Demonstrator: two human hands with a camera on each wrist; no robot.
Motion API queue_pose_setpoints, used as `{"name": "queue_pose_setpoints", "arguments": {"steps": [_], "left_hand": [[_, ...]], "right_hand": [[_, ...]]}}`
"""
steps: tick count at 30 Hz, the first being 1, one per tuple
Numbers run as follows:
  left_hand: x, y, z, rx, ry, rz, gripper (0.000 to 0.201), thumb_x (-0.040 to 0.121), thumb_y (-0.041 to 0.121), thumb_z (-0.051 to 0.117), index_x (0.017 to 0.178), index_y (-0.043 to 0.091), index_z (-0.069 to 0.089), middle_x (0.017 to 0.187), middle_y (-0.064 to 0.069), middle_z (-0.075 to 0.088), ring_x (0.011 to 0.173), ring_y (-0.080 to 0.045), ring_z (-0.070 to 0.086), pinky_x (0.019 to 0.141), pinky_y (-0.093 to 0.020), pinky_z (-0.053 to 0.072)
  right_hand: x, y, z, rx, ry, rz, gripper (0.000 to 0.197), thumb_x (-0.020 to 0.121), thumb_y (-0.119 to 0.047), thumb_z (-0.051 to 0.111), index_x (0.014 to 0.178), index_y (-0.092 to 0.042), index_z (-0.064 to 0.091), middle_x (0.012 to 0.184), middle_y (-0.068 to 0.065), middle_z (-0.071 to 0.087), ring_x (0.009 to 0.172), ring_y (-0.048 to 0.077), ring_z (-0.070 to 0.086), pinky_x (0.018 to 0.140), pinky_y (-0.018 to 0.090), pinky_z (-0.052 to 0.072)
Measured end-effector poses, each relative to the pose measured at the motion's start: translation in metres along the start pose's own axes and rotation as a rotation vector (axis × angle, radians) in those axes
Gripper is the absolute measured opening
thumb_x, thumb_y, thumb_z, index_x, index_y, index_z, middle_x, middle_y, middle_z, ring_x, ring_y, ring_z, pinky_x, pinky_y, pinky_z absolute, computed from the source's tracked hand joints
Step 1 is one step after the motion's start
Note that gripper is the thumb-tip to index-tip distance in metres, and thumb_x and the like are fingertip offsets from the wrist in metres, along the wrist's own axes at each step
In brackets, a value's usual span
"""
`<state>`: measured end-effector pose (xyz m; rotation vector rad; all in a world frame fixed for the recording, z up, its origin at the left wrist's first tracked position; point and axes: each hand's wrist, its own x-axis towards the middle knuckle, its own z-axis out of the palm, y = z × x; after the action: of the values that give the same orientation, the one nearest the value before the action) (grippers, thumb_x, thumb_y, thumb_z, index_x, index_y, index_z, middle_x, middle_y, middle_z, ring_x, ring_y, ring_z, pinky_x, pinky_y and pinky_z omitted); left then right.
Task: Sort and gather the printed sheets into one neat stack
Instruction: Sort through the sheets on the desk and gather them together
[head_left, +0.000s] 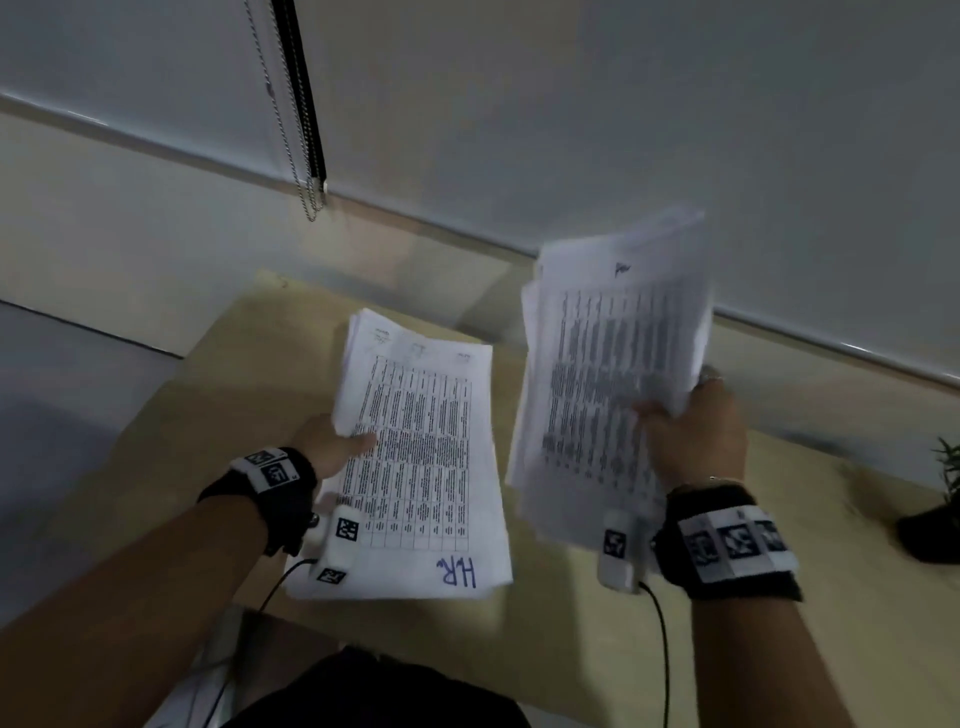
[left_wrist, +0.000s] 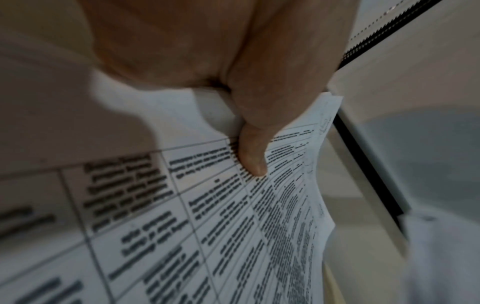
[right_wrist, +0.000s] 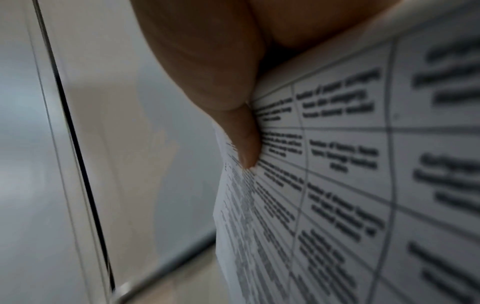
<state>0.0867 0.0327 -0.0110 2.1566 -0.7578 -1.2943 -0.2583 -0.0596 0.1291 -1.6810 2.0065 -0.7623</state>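
Sheets are sitting in 2 separate bundles, 1 in each hand, both lifted above the table (head_left: 270, 364). Left hand (head_left: 332, 447) is gripping the left bundle (head_left: 421, 457) at its 9 o'clock edge, with the thumb (left_wrist: 253, 152) lying flat over the printed grid and the other fingers hidden beneath the paper. That bundle is lying nearly level, with its top page showing a table of text and blue handwriting "HR" (head_left: 457, 571) at the 5 o'clock corner. Right hand (head_left: 696, 436) is gripping the right bundle (head_left: 613, 364) at its 3 o'clock edge; the thumb (right_wrist: 246, 144) is pressing on the printed face and the remaining fingers are curling behind the pages. This bundle is tilting up, its far end rising toward 12 o'clock, and it is looking blurred in the head view. The 2 bundles are staying apart, with a narrow strip of table showing between them.

Both wrists are wearing black bands with marker tags and small white camera units, each trailing a black cable. Plant (head_left: 935, 499) in a dark pot is standing on the table at 3 o'clock. Blind chain (head_left: 291, 114) is hanging against the wall at 11 o'clock.
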Motion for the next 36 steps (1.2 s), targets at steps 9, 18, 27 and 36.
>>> {"name": "queue_pose_setpoints", "arguments": {"steps": [9, 18, 27, 36], "left_hand": [[-0.003, 0.004, 0.028, 0.106, -0.019, 0.040, 0.039, 0.081, 0.042, 0.076, 0.094, 0.006, 0.068, 0.092, -0.007, 0.073, 0.081, -0.025, 0.068, 0.076, -0.038, 0.058], [-0.001, 0.004, 0.029, -0.072, 0.024, -0.002, 0.060, 0.081, 0.056, 0.049, 0.107, 0.006, 0.069, 0.102, -0.012, 0.073, 0.094, -0.034, 0.070, 0.093, -0.049, 0.054], [-0.012, 0.017, 0.044, 0.080, 0.057, -0.065, 0.070, 0.099, 0.040, 0.047, 0.148, -0.002, 0.022, 0.147, -0.023, 0.043, 0.129, -0.038, 0.049, 0.095, -0.038, 0.043], [-0.019, 0.027, 0.050, 0.143, -0.089, 0.000, 0.067, 0.101, 0.043, 0.045, 0.150, 0.005, 0.020, 0.128, -0.015, 0.054, 0.110, -0.031, 0.059, 0.083, -0.032, 0.048]], "right_hand": [[-0.004, 0.028, 0.026, 0.331, -0.189, 0.219, 0.028, 0.074, -0.019, 0.079, 0.096, -0.004, 0.069, 0.078, 0.010, 0.074, 0.067, 0.025, 0.072, 0.063, 0.041, 0.061], [-0.029, 0.068, 0.127, 0.070, -0.483, 0.317, 0.034, 0.083, -0.021, 0.074, 0.111, -0.003, 0.065, 0.109, 0.012, 0.070, 0.092, 0.032, 0.067, 0.080, 0.038, 0.057], [-0.022, 0.065, 0.149, -0.081, -0.559, 0.297, 0.025, 0.100, -0.019, 0.045, 0.120, -0.009, 0.058, 0.116, 0.019, 0.062, 0.102, 0.032, 0.061, 0.083, 0.033, 0.046], [-0.039, 0.050, 0.165, -0.201, -0.567, 0.187, 0.050, 0.089, -0.017, 0.045, 0.139, -0.015, 0.047, 0.144, 0.010, 0.047, 0.122, 0.035, 0.054, 0.105, 0.042, 0.045]]}}
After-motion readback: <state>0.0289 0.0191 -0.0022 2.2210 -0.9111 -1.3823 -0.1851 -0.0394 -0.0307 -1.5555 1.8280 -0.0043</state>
